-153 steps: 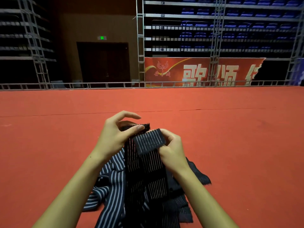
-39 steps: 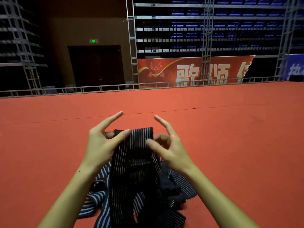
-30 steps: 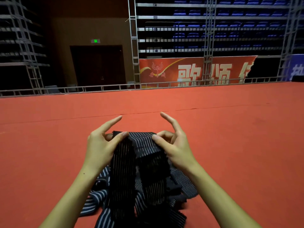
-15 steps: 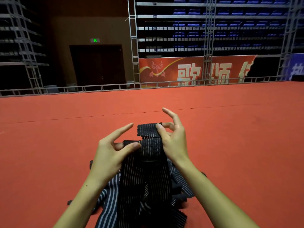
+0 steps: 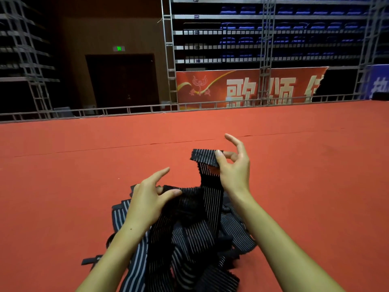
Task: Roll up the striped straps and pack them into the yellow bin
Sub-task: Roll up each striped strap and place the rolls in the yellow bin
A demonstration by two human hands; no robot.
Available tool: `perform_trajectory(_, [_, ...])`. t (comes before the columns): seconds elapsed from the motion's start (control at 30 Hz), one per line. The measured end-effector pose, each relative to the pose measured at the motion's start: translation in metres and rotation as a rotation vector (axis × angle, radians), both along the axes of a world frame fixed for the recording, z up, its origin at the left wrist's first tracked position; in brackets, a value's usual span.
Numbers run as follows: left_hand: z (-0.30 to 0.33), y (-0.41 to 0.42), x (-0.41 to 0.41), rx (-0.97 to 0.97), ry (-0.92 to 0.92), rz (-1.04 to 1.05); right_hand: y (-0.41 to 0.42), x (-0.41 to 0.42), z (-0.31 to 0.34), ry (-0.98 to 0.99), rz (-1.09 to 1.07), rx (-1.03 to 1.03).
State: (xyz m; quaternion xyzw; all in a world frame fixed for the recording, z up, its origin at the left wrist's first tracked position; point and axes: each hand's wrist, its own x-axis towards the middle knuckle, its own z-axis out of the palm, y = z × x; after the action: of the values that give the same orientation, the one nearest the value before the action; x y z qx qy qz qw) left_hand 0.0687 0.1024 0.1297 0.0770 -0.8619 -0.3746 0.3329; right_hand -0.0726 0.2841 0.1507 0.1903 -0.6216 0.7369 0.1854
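A black strap with thin white stripes (image 5: 210,192) runs up from a heap of striped straps (image 5: 189,239) lying on the red carpet. My right hand (image 5: 234,171) pinches the strap's free end between thumb and fingers and holds it raised above the heap. My left hand (image 5: 147,201) is lower and to the left, pinching the same strap between thumb and fingers with the index finger stretched out. No yellow bin is in view.
Red carpet (image 5: 63,186) spreads all around the heap. A metal truss rail (image 5: 126,110) borders its far edge. Behind it are a red banner (image 5: 242,87), scaffolding, blue seats and a dark doorway.
My right hand has lifted the strap's end higher and to the right. My left hand has dropped lower toward the heap, so the hands are now further apart.
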Motion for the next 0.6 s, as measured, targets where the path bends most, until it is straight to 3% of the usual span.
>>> perform_trajectory(0.23, [0.013, -0.012, -0.010, -0.126, 0.099, 0.310, -0.005, -0.002, -0.018, -0.165, 0.169, -0.092])
perform_trajectory(0.33, [0.014, -0.007, -0.014, 0.000, 0.190, 0.186, -0.021, 0.003, -0.031, -0.195, 0.227, -0.115])
perform_trajectory(0.47, [0.016, -0.001, -0.016, 0.138, 0.146, -0.016, -0.035, 0.010, -0.039, -0.152, 0.286, -0.160])
perform_trajectory(0.6, [0.021, 0.005, -0.017, 0.281, 0.126, -0.096, -0.049, 0.014, -0.038, -0.049, 0.164, -0.079])
